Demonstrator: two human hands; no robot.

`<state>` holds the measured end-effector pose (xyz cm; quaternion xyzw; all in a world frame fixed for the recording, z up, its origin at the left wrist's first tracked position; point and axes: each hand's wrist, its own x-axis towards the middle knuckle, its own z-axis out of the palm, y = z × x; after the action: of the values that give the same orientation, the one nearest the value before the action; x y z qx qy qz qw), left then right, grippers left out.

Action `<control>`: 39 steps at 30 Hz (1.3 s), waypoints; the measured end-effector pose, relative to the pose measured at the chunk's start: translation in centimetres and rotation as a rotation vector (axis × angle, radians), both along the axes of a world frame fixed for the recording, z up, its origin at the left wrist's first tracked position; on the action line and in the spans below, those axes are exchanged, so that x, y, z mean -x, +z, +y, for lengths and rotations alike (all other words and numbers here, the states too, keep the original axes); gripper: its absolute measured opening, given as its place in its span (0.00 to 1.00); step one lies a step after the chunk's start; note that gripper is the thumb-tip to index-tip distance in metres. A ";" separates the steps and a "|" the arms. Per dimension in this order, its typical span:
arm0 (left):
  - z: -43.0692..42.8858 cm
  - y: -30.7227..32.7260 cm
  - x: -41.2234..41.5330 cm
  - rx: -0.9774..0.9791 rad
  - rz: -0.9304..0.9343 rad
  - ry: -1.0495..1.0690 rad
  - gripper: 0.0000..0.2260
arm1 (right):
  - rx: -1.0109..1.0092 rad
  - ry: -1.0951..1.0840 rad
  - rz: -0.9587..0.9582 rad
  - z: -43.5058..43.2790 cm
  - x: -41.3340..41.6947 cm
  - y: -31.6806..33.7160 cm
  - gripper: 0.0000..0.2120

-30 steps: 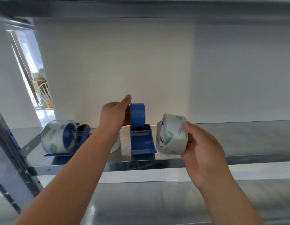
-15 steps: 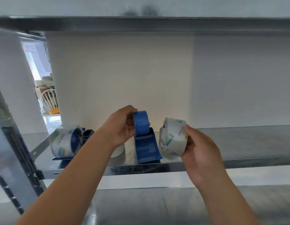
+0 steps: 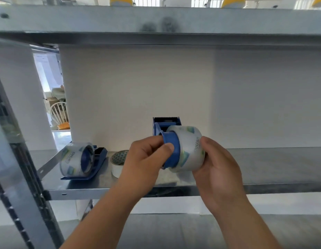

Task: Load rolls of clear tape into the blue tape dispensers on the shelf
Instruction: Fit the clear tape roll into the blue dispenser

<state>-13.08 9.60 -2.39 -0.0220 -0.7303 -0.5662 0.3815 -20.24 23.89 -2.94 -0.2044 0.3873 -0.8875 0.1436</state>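
The left hand (image 3: pixel 147 159) is clenched on the blue hub of a dispenser (image 3: pixel 169 141), thumb and fingers pinching the hub's near rim; the dispenser is lifted clear of the shelf (image 3: pixel 264 169), tipped so that its serrated cutter points up, just above both hands; the right hand (image 3: pixel 215 168) grasps a clear roll (image 3: pixel 187 150) from its right side, fingers wrapped around the roll's outer face and thumb on top; the roll sits partway over the hub, its left edge overlapping the blue drum between the two hands, and printed lettering runs across the side facing the right thumb; how far the roll is seated cannot be told.

Left of the left hand and lower, a second dispenser (image 3: pixel 100 159) lies on the shelf with a loaded roll (image 3: pixel 75 160) already on its hub, the roll's open side turned toward the hands; between that dispenser and the left wrist a white roll (image 3: pixel 118 162) with a patterned core stands on the shelf, partly hidden behind the left hand; both forearms reach up from below over the shelf's front edge; an upper shelf (image 3: pixel 156 22) runs across well above the hands; beyond the left hand, past the shelf's upright, a white chair (image 3: pixel 60 112) shows in another room.
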 end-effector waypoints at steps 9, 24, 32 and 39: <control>1.4 -2.2 -0.9 0.041 0.185 -0.133 0.20 | -0.014 0.004 0.310 0.2 -1.9 -1.7 0.19; 2.5 -1.7 -1.1 -0.265 0.192 0.176 0.28 | -0.160 0.068 0.503 0.8 -2.1 -2.7 0.12; 2.9 -2.1 -2.2 -0.198 0.061 0.072 0.19 | -0.063 0.152 0.486 0.8 -2.1 -2.8 0.21; 2.2 -2.0 -2.7 -0.680 -0.004 -0.203 0.23 | -0.167 0.053 0.581 1.5 -2.1 -2.6 0.27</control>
<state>-10.40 11.78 -4.38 0.0349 -0.4947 -0.8121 0.3075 -18.15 25.35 -5.54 -0.4473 0.4783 -0.7528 0.0663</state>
